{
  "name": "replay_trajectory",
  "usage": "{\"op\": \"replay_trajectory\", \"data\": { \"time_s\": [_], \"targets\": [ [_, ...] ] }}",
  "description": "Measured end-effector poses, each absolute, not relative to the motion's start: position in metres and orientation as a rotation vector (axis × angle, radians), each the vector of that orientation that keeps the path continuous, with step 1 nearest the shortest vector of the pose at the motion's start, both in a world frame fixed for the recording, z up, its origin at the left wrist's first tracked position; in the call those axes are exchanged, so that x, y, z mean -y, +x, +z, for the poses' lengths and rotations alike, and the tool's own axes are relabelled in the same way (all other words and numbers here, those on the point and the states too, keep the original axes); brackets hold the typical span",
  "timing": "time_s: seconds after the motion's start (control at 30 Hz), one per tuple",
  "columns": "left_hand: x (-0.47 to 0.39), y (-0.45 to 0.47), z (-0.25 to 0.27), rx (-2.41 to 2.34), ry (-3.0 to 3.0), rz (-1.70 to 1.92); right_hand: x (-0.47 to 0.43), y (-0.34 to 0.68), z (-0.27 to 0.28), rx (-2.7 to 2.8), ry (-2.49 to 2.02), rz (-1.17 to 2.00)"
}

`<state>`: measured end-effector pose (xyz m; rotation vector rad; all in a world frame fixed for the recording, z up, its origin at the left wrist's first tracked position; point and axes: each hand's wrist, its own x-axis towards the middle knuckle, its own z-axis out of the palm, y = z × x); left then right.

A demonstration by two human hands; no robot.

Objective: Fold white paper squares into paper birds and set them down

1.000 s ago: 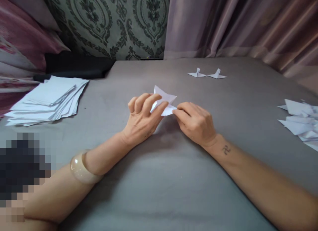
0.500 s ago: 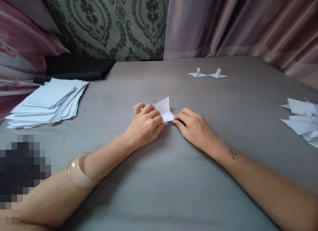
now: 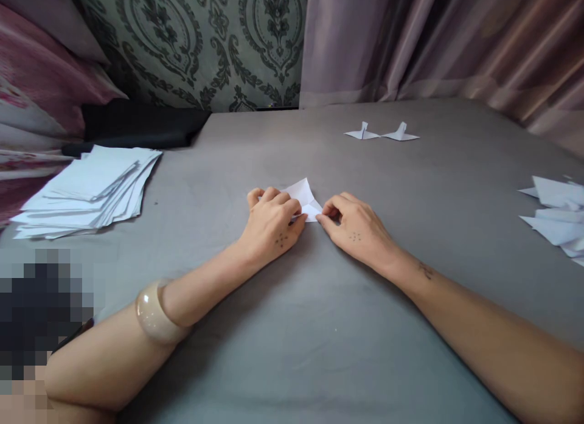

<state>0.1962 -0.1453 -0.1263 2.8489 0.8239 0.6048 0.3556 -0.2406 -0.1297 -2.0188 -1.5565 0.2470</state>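
Note:
A small white folded sheet of paper [image 3: 305, 193] lies on the grey cloth, one pointed flap standing up at the back. My left hand [image 3: 274, 220] is closed over its left part, thumb and fingers gripping the near edge, so that part is hidden. On the other side, my right hand [image 3: 353, 223] pinches the sheet's right corner between thumb and forefinger. A pale, glossy bangle [image 3: 157, 314] sits on my left forearm.
A stack of white paper [image 3: 86, 187] lies at the left, in front of a black folded cloth [image 3: 141, 123]. Two small folded paper figures [image 3: 362, 132] stand at the back. More folded white papers [image 3: 559, 220] lie at the right edge. Curtains [image 3: 356, 41] hang behind the grey surface [image 3: 292, 351].
My left thumb and fingers have shifted slightly up and closer together on the paper. The upright flap leans a little further left. My right hand still pinches the right corner.

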Motion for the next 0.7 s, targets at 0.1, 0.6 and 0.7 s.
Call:
{"op": "replay_trajectory", "data": {
  "time_s": [0.1,0.6,0.7],
  "targets": [
    [0.145,0.197,-0.126,-0.849,2.830,0.560,0.240,0.363,-0.126,1.568,-2.002,0.335],
    [0.142,0.196,-0.125,-0.873,2.715,0.521,0.251,0.347,-0.130,1.826,-1.733,0.143],
    [0.141,0.192,-0.122,-0.846,2.643,0.529,0.255,0.344,-0.129,1.871,-1.795,0.096]
  ]
}}
